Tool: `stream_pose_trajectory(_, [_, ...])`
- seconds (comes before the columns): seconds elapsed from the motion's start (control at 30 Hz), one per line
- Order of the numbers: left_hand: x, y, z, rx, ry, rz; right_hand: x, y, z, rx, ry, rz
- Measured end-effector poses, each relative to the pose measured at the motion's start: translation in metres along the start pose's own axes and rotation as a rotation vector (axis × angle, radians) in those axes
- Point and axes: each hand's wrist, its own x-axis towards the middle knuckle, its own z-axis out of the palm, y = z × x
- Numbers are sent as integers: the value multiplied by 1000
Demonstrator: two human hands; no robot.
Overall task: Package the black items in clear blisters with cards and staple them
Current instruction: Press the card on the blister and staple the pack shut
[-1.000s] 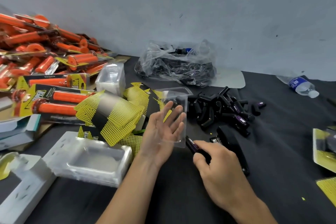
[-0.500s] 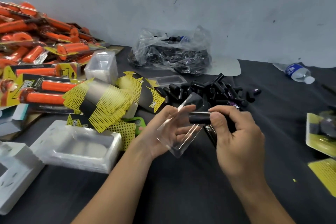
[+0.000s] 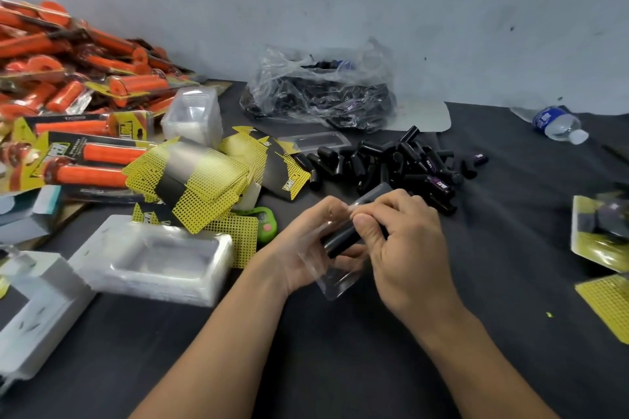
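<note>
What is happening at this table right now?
A person is packing. The left hand holds a clear blister, and the right hand pushes a black item into it. More black items lie in a pile behind the hands, and yellow cards lie to the left. This blister has no card yet.

Glossy clear plastic blister, matt tablecloth

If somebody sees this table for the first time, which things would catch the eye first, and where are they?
First, the heap of orange packaged grips at the far left. At the centre, the left hand holds a clear blister while the right hand grips a black item against it. Just behind the hands lies a pile of loose black items, with yellow cards to its left.
</note>
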Motion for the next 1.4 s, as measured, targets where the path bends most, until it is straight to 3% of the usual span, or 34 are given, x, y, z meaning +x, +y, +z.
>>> stream_pose_trajectory(0.37, [12,4,2,12,75,-45,-6,-6,13,-146,57,8])
stream_pose_trajectory(0.57, [10,6,6,52,5,-111,-6,-9,11,-185,111,27])
stream_pose_trajectory(0.67, [10,6,4,45,26,-108,-5,-6,9,-173,45,-10])
stream_pose_trajectory(0.83, [8,8,2,17,24,-112,-1,3,-8,32,-239,9])
stream_pose_trajectory(1.0, [7,8,3,69,-60,-123,3,11,-16,-8,-258,83])
stream_pose_trajectory(1.2, [3,6,-6,42,-74,-123,2,4,-10,-179,-107,53])
stream_pose_trajectory(1.27, [-2,10,-7,93,-154,-140,3,1,-10,-84,-151,80])
stream_pose_trajectory(1.4, [-4,11,-6,168,-268,-263,5,6,-19,-12,-408,157])
